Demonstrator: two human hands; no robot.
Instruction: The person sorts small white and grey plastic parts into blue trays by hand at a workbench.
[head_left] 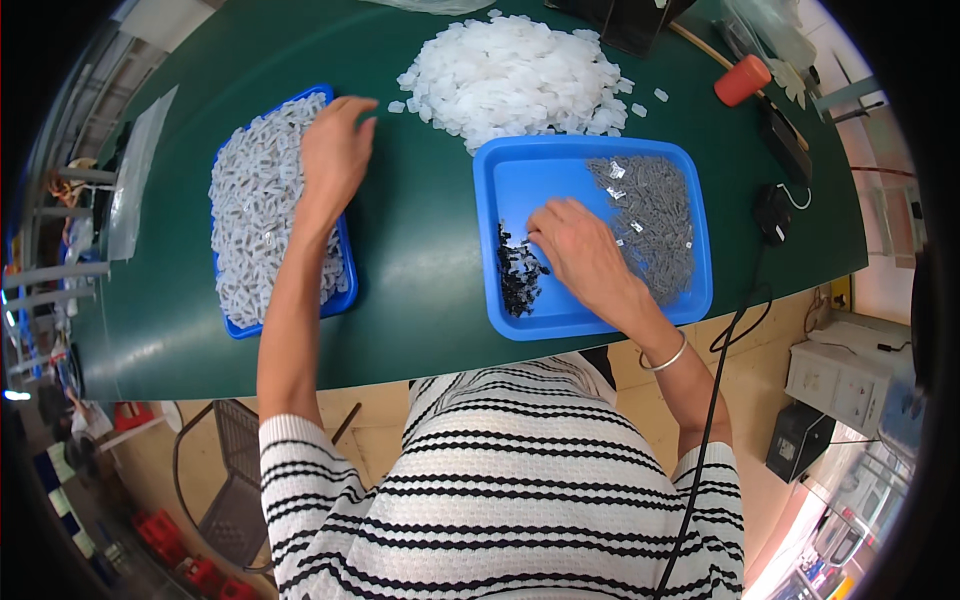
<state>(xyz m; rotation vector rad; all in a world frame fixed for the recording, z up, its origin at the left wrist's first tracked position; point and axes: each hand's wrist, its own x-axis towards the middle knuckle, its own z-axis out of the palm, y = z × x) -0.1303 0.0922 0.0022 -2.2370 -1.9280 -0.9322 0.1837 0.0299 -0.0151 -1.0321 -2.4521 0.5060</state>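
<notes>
My left hand [337,152] is over the far right edge of a blue tray [347,285] heaped with small grey-white plastic pieces [262,205]. Its fingers point right, with a gap between thumb and forefinger, and nothing shows in them. Inside a larger blue tray [545,170], my right hand [578,250] reaches down beside a small pile of black pieces [520,280]. Those fingertips are bent and pressed together; whatever they hold is hidden. Slim dark grey pieces [655,215] cover the right side of this tray, with a few whitish bits among them.
Beyond the larger tray, a big heap of translucent white pieces [515,75] spreads over the green table [420,240]. A red cylinder [742,80] lies at the far right. Near the right edge sits a black adapter [772,213] with a cable. A chair [235,480] stands at lower left.
</notes>
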